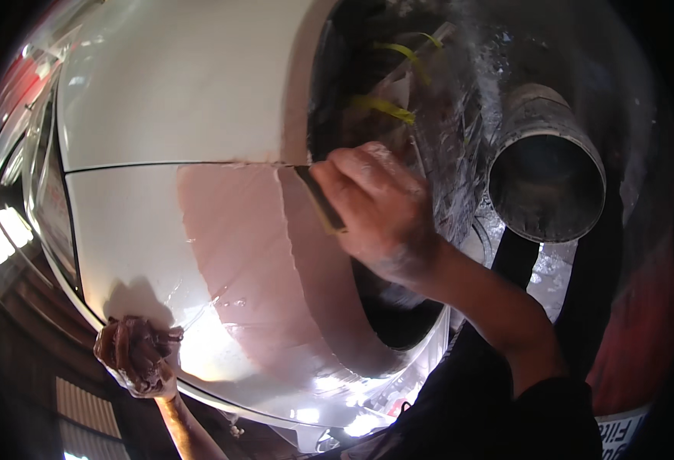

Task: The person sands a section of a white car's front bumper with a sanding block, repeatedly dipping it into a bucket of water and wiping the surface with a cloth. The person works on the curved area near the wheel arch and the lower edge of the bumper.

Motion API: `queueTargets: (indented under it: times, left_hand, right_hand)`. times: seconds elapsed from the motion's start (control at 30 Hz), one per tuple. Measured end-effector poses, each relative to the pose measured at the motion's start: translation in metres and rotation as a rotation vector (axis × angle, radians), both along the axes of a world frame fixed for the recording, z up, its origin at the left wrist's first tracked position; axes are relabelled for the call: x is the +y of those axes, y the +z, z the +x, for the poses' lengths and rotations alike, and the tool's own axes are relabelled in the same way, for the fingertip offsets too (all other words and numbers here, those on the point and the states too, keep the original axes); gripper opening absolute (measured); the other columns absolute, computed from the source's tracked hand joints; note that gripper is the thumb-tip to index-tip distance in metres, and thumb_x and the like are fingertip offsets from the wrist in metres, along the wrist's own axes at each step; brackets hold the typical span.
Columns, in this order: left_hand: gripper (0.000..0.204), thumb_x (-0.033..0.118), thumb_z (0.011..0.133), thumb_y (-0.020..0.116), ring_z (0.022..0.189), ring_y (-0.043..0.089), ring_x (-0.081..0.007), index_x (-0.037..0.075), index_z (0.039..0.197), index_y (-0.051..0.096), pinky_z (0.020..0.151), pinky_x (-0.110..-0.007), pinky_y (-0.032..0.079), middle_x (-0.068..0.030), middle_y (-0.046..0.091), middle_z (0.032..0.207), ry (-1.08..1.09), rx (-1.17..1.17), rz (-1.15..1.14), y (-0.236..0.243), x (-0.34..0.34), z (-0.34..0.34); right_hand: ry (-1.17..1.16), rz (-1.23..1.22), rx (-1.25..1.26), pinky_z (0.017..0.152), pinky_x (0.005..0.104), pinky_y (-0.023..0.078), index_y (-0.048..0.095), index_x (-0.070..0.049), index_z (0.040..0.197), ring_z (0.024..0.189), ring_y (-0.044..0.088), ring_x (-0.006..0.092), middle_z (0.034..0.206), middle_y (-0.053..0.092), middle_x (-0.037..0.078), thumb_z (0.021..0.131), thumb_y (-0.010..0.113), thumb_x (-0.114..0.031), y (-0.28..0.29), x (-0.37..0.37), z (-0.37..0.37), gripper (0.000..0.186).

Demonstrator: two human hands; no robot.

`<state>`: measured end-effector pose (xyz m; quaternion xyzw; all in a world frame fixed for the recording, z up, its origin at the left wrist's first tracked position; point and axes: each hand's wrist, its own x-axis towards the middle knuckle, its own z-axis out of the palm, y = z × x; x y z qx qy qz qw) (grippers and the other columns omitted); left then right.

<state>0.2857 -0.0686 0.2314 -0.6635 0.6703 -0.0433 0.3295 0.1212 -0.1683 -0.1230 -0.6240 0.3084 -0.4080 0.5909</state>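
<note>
Beside the wheel arch of a white car panel (130, 222), my right hand (379, 203) is closed on a thin, flat sanding pad (321, 201). Its edge meets the arch near the panel seam (176, 165); most of the pad is hidden by my fingers. A pinkish-brown patch (241, 238) covers the panel below that seam, with a jagged edge running through it. At the panel's lower left, my left hand (136, 354) is closed, dark and wet-looking. Whatever it may hold is too shadowed to make out. Water drops and bright glare show on the panel between both hands.
Clear plastic sheeting (452, 169) hangs inside the dark wheel opening, with yellow tape strips (387, 109) on it. An open grey bucket (548, 188) is at the right. A car light (51, 184) borders the panel's left side. Something red (636, 345) shows at the lower right.
</note>
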Motion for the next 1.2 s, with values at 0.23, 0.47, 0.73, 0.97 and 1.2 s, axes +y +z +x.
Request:
queueTargets:
  times: [0.23, 0.47, 0.73, 0.97, 1.2]
  left_hand:
    - [0.035, 0.007, 0.093, 0.067, 0.108, 0.062, -0.0382, 0.001, 0.127, 0.066, 0.095, -0.052, 0.051, -0.0176, 0.066, 0.118, 0.155, 0.108, -0.087, 0.000, -0.002, -0.006]
    - [0.032, 0.010, 0.093, 0.067, 0.108, 0.061, -0.0378, 0.006, 0.124, 0.066, 0.093, -0.055, 0.048, -0.0174, 0.064, 0.117, 0.170, 0.092, -0.129, -0.001, 0.009, 0.000]
    - [0.033, 0.006, 0.092, 0.065, 0.104, 0.062, -0.0385, 0.006, 0.125, 0.065, 0.090, -0.055, 0.051, -0.0178, 0.063, 0.115, 0.156, 0.096, -0.113, -0.005, 0.001, 0.000]
    - [0.039, 0.018, 0.093, 0.068, 0.111, 0.062, -0.0361, 0.004, 0.129, 0.065, 0.094, -0.052, 0.052, -0.0162, 0.064, 0.121, 0.197, 0.129, -0.006, 0.004, -0.003, -0.002]
    - [0.035, 0.009, 0.093, 0.066, 0.111, 0.060, -0.0354, 0.003, 0.127, 0.066, 0.095, -0.051, 0.049, -0.0168, 0.062, 0.120, 0.186, 0.126, -0.107, 0.000, 0.006, -0.001]
  right_hand:
    - [0.361, 0.156, -0.005, 0.074, 0.0414, 0.055, 0.073, -0.001, 0.102, 0.084, 0.070, 0.0326, 0.090, 0.071, 0.014, 0.087, 0.076, -0.009, 0.009, -0.060, -0.006, 0.017]
    - [0.593, 0.137, 0.053, 0.075, 0.0376, 0.055, 0.075, 0.003, 0.103, 0.081, 0.071, 0.0330, 0.093, 0.074, 0.017, 0.087, 0.073, -0.005, 0.022, -0.105, 0.026, 0.017]
    - [0.554, -0.031, 0.020, 0.077, 0.0393, 0.055, 0.074, 0.004, 0.103, 0.078, 0.072, 0.0358, 0.088, 0.073, 0.020, 0.086, 0.072, -0.009, 0.031, -0.105, 0.042, 0.022]
    - [0.695, 0.028, 0.032, 0.089, 0.0422, 0.054, 0.075, 0.004, 0.100, 0.097, 0.070, 0.0353, 0.096, 0.073, 0.020, 0.086, 0.071, -0.012, 0.022, -0.116, 0.032, 0.021]
    - [0.655, -0.014, -0.037, 0.078, 0.0393, 0.057, 0.075, 0.003, 0.104, 0.082, 0.073, 0.0324, 0.093, 0.074, 0.017, 0.089, 0.074, -0.015, 0.003, -0.108, 0.035, 0.023]
